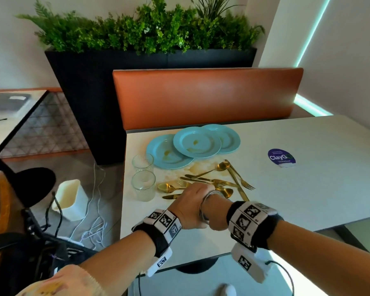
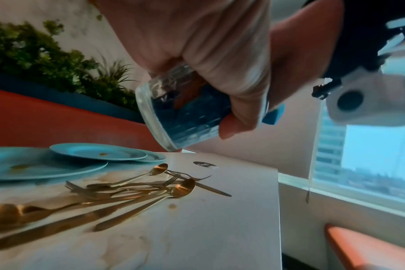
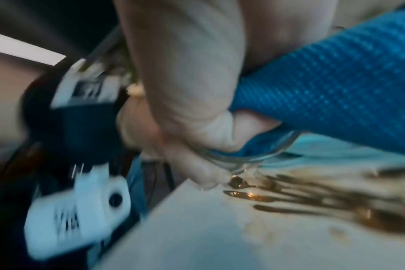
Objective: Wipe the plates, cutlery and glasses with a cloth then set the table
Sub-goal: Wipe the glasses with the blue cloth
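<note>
Left wrist view: the left hand (image 2: pixel 208 54) is seen wrapped around a clear glass (image 2: pixel 180 109), fingers and thumb curled on its wall, the glass tilted with its base toward the lower left. A blue cloth (image 2: pixel 274 115) is visible behind the thumb, and blue shows through the glass wall.

In the right wrist view, the right hand (image 3: pixel 185 91) is closed on the blue cloth (image 3: pixel 335 91), which is pushed into the mouth of the glass (image 3: pixel 243 160); the picture is blurred. In the head view both hands, left (image 1: pixel 190 206) and right (image 1: pixel 218 212), are held together above the near part of the white desk (image 1: pixel 308 189), the rim of the glass (image 1: pixel 205 206) showing between them.

Just beyond the hands, gold cutlery (image 1: pixel 214 180) is lying in a loose heap on the desk: spoons, forks and knives crossing one another, on a brownish stain. To the left of the heap two more empty glasses (image 1: pixel 143 174) are standing upright, one behind the other, near the desk's left edge. Behind the cutlery three light-blue plates (image 1: pixel 197 142) are overlapped, the middle one on top; yellowish smears are noted on them.

A round purple sticker (image 1: pixel 281 157) is fixed to the desk at the right, well apart from the rest. Beyond the desk an orange bench back (image 1: pixel 207 97) and a dark planter with green foliage (image 1: pixel 137 30) are recorded.
</note>
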{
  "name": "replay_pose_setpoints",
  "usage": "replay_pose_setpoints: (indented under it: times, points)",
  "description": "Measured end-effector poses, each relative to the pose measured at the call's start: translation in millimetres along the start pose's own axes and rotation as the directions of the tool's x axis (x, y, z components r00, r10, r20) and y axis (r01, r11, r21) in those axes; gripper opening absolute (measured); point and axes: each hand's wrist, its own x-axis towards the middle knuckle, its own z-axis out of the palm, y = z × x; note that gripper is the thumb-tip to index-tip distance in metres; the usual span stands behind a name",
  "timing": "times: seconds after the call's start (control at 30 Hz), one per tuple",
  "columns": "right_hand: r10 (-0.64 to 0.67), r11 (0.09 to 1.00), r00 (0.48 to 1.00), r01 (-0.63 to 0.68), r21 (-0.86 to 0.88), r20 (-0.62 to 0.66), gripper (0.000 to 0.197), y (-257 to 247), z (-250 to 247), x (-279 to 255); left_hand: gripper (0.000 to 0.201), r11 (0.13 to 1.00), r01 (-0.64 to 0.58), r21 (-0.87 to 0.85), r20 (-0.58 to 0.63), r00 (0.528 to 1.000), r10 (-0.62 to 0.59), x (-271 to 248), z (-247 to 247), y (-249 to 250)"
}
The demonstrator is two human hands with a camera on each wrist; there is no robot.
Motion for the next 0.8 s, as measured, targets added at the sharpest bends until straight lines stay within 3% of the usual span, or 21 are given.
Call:
replay_pose_setpoints:
  times: [0.07,0.1,0.17,0.2,0.23,0.3,0.37,0.47,0.57,0.8]
  points:
    - [0.0,0.953,1.0,-0.003,0.304,0.012,0.023,3,-2,4,0.08,1.0,0.009,0.005,-0.076,0.997,-0.008,-5,5,-3]
    - [-0.014,0.874,1.0,0.02,0.485,-0.016,0.021,7,0,9,0.071,0.999,0.025,0.023,-0.133,0.991,-0.022,-7,9,-4]
    - [-0.012,0.588,0.999,0.035,0.808,-0.034,0.026,10,6,10,0.053,0.997,0.075,0.01,-0.189,0.979,-0.071,-9,16,-9]
    - [0.036,0.447,0.998,0.023,0.894,-0.043,0.025,12,7,11,0.048,0.996,0.085,0.002,-0.229,0.97,-0.083,-8,18,-13]
    - [0.075,0.379,0.996,0.013,0.925,-0.045,0.023,14,6,9,0.042,0.994,0.113,-0.009,-0.245,0.963,-0.112,-8,19,-18]
    - [0.097,0.313,0.994,0.017,0.95,-0.05,0.021,17,-1,1,0.031,0.978,0.196,-0.077,-0.242,0.947,-0.209,-15,13,-20]
    - [0.088,0.242,0.992,0.07,0.968,-0.094,0.025,27,-10,0,0.039,0.935,0.281,-0.215,-0.269,0.904,-0.333,-31,11,-31]
    - [0.169,0.189,0.978,0.088,0.978,-0.12,0.035,42,-21,4,0.091,0.844,0.414,-0.341,-0.293,0.806,-0.514,-59,14,-48]
    - [0.251,0.203,0.956,0.099,0.974,-0.15,0.035,48,-29,10,0.088,0.82,0.489,-0.297,-0.336,0.751,-0.569,-71,21,-61]
    - [0.256,0.278,0.955,0.078,0.958,-0.152,0.036,43,-27,25,0.082,0.709,0.599,-0.373,-0.274,0.658,-0.701,-86,16,-76]
